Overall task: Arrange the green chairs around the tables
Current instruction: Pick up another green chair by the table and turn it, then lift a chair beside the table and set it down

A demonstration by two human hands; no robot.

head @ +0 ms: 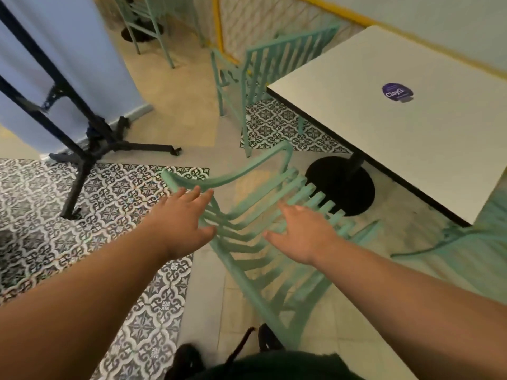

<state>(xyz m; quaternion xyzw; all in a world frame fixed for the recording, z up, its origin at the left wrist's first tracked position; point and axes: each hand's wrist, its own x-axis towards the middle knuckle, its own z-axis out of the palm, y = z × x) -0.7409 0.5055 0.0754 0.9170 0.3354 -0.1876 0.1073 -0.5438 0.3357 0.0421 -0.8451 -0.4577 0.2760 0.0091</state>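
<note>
A green slatted metal chair [263, 242] stands just in front of me, blurred by motion, its armrest [227, 174] curving at the upper left. My left hand [183, 223] hovers open over the chair's left side, fingers spread near the armrest. My right hand [299, 234] is open above the slats, fingers apart, holding nothing. A white square table [411, 133] on a black round base [340, 185] stands to the right. A second green chair [263, 75] sits at the table's far side.
A black folding stand [90, 144] with wheeled legs stands on the left before a pale blue wall. More green chair legs [153, 26] show at the top. Another green chair part [452, 242] lies at the right edge. My dark shoes [192, 357] are below.
</note>
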